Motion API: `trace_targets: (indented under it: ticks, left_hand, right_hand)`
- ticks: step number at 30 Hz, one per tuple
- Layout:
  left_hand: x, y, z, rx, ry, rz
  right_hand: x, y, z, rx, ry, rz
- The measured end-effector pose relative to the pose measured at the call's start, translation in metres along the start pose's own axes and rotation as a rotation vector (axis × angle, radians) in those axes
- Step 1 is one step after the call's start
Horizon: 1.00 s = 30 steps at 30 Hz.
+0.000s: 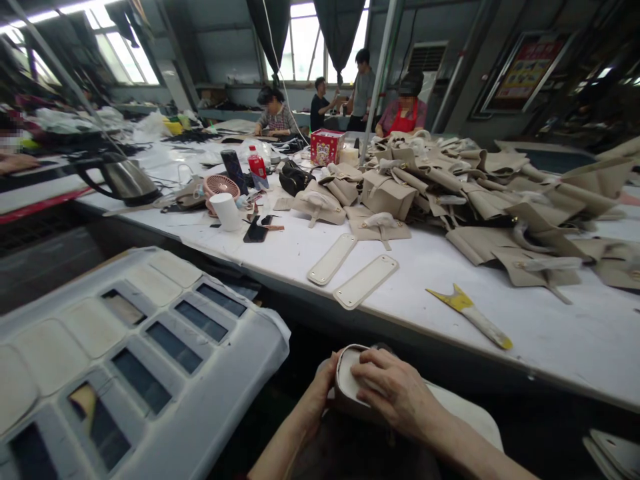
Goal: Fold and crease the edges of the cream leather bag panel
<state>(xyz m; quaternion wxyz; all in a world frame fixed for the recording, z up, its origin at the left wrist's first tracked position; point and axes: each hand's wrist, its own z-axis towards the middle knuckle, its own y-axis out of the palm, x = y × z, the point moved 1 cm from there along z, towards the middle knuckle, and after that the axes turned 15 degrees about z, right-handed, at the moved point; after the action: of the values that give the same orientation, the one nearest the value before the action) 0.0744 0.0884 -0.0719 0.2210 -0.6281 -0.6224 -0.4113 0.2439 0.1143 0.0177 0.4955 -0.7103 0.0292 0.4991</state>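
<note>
Low in the middle of the view, both my hands close round a small beige bag piece (347, 377) with a rounded end. My left hand (320, 390) grips it from the left side. My right hand (395, 390) lies over its top with fingers curled on it. I hold it below the front edge of the white worktable (550, 327). Two flat beige oblong panels (365, 281) lie on the table just beyond my hands.
A yellow-tipped scraper tool (473, 315) lies at the table's right front. A heap of beige bag parts (480, 193) fills the right. A white tray with slots (125, 347) stands at left. A kettle (123, 179), fan (220, 187), cup (226, 211), phone (256, 232) and red box (327, 147) sit farther back; other people work beyond.
</note>
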Motion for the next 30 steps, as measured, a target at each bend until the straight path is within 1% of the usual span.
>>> trace_targets:
  ticks: [5, 11, 14, 17, 21, 24, 30]
  left_hand:
    - [0.002, -0.007, -0.001, -0.012, -0.022, 0.083]
    - [0.009, -0.007, -0.006, -0.028, -0.009, 0.074]
    - [0.014, -0.005, -0.01, -0.038, -0.031, 0.094]
    - [0.018, -0.002, -0.013, -0.053, -0.042, 0.084]
    - [0.021, 0.001, -0.015, -0.052, 0.004, 0.096]
    - [0.019, -0.001, -0.012, -0.065, -0.009, 0.114]
    - [0.019, -0.005, -0.011, -0.084, -0.028, 0.168]
  right_hand:
    - [-0.005, 0.002, 0.002, 0.022, 0.066, -0.064]
    - [-0.009, 0.002, 0.006, -0.05, 0.054, -0.142]
    - [-0.01, 0.002, 0.007, -0.065, 0.07, -0.164]
    - [-0.009, 0.004, 0.007, -0.049, 0.076, -0.144]
    - [-0.006, 0.006, 0.003, 0.004, 0.101, -0.079]
    - [-0.004, 0.007, 0.001, 0.051, 0.14, -0.019]
    - [-0.002, 0.008, -0.002, 0.068, 0.136, 0.02]
